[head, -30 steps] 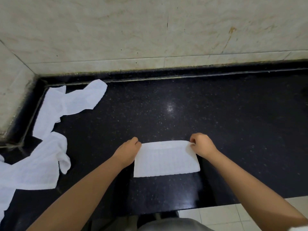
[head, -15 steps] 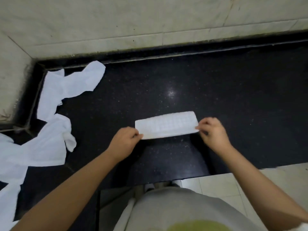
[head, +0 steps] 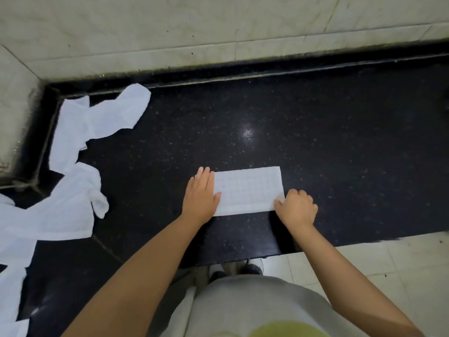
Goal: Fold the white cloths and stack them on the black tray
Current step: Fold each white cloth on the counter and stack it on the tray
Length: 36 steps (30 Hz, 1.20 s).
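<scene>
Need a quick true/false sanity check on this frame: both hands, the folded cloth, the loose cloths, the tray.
1. The left hand lies flat on the left end of the folded cloth. True.
2. The right hand is lifted clear of the cloth. False: its fingers are curled at the cloth's near right corner.
3. The folded cloth lies flat on the black counter. True.
4. The loose cloths are piled to the right of the hands. False: they lie to the left, near the corner.
5. A stack of folded cloths on a tray is in view. False: no tray or stack shows.
</scene>
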Each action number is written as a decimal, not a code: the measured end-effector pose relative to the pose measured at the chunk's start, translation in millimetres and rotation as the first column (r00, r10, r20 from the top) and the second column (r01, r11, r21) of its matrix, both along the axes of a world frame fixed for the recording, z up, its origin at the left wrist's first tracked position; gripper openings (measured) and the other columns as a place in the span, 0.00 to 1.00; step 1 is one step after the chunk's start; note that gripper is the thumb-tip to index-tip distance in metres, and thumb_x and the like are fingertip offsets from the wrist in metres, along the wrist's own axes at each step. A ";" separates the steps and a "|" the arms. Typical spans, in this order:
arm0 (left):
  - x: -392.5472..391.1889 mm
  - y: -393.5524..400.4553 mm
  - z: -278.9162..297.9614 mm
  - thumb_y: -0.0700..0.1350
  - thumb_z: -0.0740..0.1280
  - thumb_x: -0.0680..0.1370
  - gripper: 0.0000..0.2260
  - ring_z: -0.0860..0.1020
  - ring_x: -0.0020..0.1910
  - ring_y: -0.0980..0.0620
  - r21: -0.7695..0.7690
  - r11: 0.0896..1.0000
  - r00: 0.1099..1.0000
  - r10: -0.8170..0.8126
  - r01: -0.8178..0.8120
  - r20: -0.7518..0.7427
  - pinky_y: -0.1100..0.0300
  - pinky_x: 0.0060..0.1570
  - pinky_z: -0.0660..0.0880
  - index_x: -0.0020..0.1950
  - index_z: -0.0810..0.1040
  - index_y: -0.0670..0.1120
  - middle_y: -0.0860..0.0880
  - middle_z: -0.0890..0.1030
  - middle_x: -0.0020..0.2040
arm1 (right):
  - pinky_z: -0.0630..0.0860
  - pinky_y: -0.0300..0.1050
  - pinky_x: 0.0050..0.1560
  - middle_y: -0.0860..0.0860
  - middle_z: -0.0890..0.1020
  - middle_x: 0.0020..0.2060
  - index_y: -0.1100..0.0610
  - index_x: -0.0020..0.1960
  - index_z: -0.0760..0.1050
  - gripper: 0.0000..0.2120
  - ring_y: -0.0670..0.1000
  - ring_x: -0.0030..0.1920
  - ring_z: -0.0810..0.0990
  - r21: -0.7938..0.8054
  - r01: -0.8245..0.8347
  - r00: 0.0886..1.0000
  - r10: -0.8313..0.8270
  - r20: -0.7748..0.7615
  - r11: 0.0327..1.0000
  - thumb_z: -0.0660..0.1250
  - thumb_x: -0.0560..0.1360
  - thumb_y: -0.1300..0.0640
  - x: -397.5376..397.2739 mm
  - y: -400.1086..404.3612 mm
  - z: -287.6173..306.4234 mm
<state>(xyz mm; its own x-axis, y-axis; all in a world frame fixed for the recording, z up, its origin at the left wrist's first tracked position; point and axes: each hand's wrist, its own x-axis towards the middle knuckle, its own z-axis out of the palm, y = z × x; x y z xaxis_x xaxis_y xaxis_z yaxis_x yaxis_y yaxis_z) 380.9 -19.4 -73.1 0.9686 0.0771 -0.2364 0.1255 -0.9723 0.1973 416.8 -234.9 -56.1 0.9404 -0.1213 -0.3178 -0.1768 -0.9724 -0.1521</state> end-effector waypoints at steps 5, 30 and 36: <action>-4.0 -3.2 -15.5 0.54 0.47 0.82 0.28 0.40 0.76 0.49 0.049 0.998 0.990 0.050 -0.044 -0.132 0.53 0.75 0.40 0.76 0.41 0.42 0.45 0.41 0.77 | 0.67 0.52 0.59 0.60 0.74 0.58 0.63 0.56 0.73 0.15 0.60 0.60 0.71 0.021 0.084 0.996 -0.084 -0.038 0.996 0.58 0.77 0.53 -2.6 8.4 -2.6; -10.0 -1.7 -19.3 0.54 0.49 0.81 0.28 0.44 0.77 0.49 0.015 0.999 0.999 0.052 -0.052 -0.015 0.51 0.74 0.42 0.76 0.46 0.42 0.45 0.45 0.78 | 0.59 0.45 0.44 0.49 0.69 0.31 0.58 0.38 0.66 0.04 0.54 0.41 0.69 0.260 0.064 0.987 -0.099 0.126 0.964 0.59 0.72 0.62 -12.7 12.4 3.5; -7.3 1.5 -14.9 0.52 0.50 0.82 0.27 0.43 0.77 0.49 -0.061 0.996 0.996 0.065 -0.068 -0.056 0.52 0.74 0.42 0.76 0.45 0.42 0.46 0.45 0.78 | 0.70 0.44 0.46 0.52 0.73 0.43 0.63 0.61 0.67 0.18 0.52 0.45 0.73 0.670 0.448 0.860 -0.489 -0.142 0.592 0.64 0.72 0.65 -6.5 14.0 19.1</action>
